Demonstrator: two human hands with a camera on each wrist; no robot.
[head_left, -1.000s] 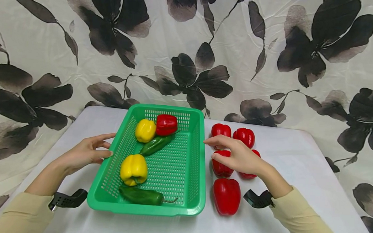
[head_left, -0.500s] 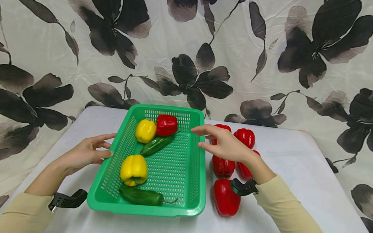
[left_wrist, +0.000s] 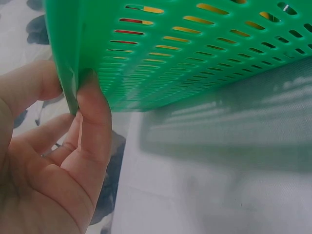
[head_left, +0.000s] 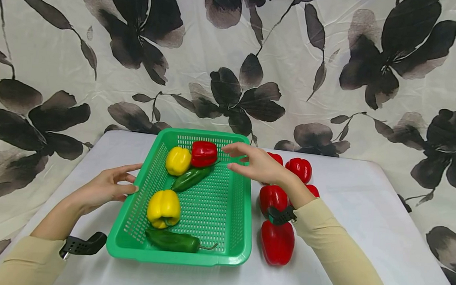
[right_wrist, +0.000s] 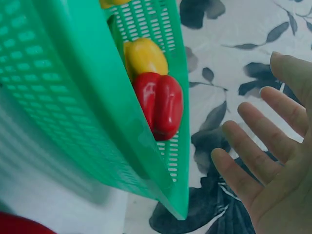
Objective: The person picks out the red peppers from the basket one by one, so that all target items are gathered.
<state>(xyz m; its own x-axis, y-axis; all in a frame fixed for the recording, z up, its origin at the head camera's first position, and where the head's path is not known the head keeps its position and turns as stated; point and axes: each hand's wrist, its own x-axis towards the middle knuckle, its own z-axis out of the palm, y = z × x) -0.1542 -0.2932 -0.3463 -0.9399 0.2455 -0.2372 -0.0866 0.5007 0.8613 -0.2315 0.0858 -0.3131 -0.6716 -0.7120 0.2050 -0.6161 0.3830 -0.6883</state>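
Note:
A green plastic basket (head_left: 208, 202) stands on the white table. My left hand (head_left: 107, 187) pinches its left rim; the left wrist view shows fingers (left_wrist: 95, 122) curled under the lip. Inside are a red bell pepper (head_left: 204, 154) at the back, a yellow bell pepper (head_left: 178, 161) to its left and another yellow bell pepper (head_left: 163, 208) nearer me. Two long green peppers, one green pepper (head_left: 191, 178) in the middle and one green pepper (head_left: 175, 240) at the front, lie there too. Over the back right rim hovers my right hand (head_left: 258, 162), fingers spread, holding nothing.
Right of the basket, several red bell peppers lie on the table, among them a large red pepper (head_left: 277, 243) nearest me and another red pepper (head_left: 298, 170) at the back. My right forearm covers part of this group. A floral cloth (head_left: 233, 51) hangs behind the table (head_left: 355, 237).
My right hand has moved left and slightly back, from above the red peppers on the table to over the basket's right rim. The left hand and basket have stayed put.

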